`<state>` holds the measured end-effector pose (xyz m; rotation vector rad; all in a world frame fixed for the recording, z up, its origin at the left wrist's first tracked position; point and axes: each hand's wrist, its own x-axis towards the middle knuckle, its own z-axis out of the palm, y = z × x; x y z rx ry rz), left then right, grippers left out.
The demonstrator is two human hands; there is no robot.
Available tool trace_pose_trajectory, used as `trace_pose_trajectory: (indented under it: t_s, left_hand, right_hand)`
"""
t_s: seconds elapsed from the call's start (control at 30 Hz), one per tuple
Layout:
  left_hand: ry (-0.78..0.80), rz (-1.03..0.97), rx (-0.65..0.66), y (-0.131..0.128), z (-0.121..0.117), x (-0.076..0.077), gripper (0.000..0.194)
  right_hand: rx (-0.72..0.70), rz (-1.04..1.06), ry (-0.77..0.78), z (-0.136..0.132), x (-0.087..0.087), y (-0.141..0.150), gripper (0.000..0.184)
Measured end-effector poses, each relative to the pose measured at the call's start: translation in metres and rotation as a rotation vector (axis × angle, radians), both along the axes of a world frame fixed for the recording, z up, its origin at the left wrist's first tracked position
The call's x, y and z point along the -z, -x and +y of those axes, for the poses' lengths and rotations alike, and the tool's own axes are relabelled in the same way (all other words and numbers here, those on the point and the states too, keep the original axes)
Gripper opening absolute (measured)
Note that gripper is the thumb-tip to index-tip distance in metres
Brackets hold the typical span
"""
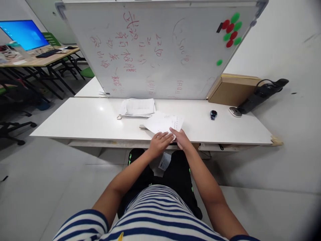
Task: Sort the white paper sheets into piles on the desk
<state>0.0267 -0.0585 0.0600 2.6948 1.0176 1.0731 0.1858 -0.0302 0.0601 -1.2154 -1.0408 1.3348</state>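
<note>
A white sheet of paper (160,121) with printed marks is tilted just above the near edge of the white desk (82,115). My right hand (182,139) grips its near right corner, thumb on top and fingers beneath. Across the near edge of the sheet lie the fingers of my left hand (159,143), stretched out and pressed on the paper. A narrow greyish object (143,127) sticks out from under the sheet's left side; most of it is hidden. Behind to the left rests a stack of papers (139,107), with a small ring-shaped item (119,117) at its corner.
A whiteboard (155,50) with red writing and round magnets stands along the desk's back. To the right are a watch (213,114), a computer mouse (235,111), a black bottle (260,95) and a cardboard box (232,88). An open shelf (125,144) runs below the desktop.
</note>
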Motion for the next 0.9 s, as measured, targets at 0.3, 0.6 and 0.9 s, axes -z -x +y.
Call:
trace_pose_trajectory:
  t_s: [0.3,0.6,0.9]
  left_hand:
    - [0.541,-0.559,-0.456,0.024,-0.017,-0.007,0.048]
    - [1.148,-0.723,-0.152,0.058,-0.017,-0.035,0.037]
    - [1.016,-0.842,-0.287,0.051,-0.024,-0.025,0.035]
  right_hand:
    - [0.182,-0.064,0.046,-0.065,0.018,-0.055,0.055]
    - [0.176,-0.088,0.108,-0.094,0.015,-0.066,0.053]
    - [0.405,-0.244,0.040,-0.096,0.009,-0.059,0.059]
